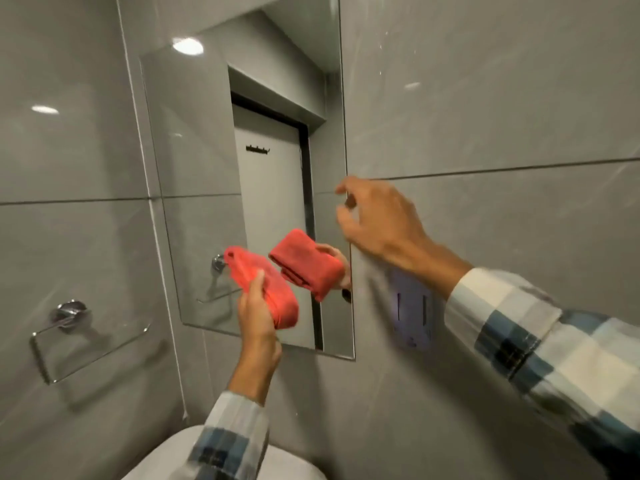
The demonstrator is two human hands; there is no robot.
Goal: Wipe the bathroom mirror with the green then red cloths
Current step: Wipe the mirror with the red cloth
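- The tall, frameless rectangular wall mirror (207,168) hangs on glossy grey wall tiles (485,98) and serves as the landmark here.
- The folded red microfibre cloth (266,289) sits in front of the mirror's lower part, near its bottom edge; whether it touches the glass cannot be told.
- The left hand (256,320) rises from below the mirror — its fingers (256,282) are clenched around the cloth, thumb pressed on the near face.
- The mirror shows the cloth's reflection just right of the real cloth, with reflected fingertips behind it.
- The right hand (377,220) hovers at the mirror's right edge, about halfway up — its fingers (346,188) are released and loosely curled, holding nothing.
- Both arms wear blue, white and black checked sleeves (540,358).
- A chrome towel ring with a clear bar (69,327) is fixed to the tile left of the mirror, low down; the glass repeats it.
- A blurred pale purple wall fitting (412,317) is mounted right of the mirror's lower corner.
- A white rounded ceramic fixture (166,455) lies below the mirror, partly hidden by the left sleeve.
- The mirror also reflects a white door with a dark frame and a ceiling light.
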